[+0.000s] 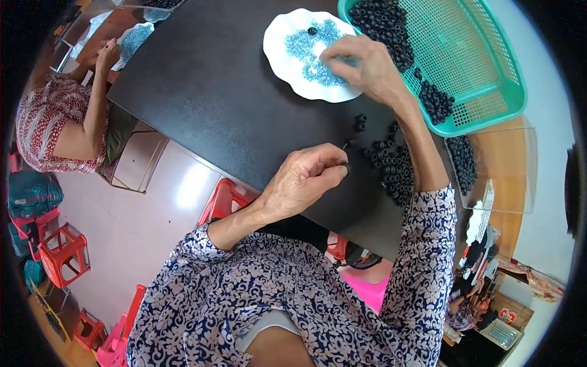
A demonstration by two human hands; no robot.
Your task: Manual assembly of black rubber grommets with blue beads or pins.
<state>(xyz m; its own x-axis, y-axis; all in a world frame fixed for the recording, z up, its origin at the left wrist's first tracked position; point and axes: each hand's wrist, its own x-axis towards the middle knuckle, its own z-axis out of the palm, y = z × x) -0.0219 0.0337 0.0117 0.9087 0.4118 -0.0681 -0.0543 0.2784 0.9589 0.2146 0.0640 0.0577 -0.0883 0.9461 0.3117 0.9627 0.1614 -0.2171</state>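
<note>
My left hand (306, 180) pinches a small black part (347, 168) above the dark table (202, 79); its long axis I cannot tell. My right hand (370, 68) bends over blue pieces (301, 44) on a scalloped white plate (276, 38), its grip unclear. My right forearm (422, 147) partly hides loose black parts (394, 168) near the green basket (521, 98).

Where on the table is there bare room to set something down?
The table looks bare between its left edge, the white plate and the left hand. Crowded: right of that hand, with black beads and the green basket.
</note>
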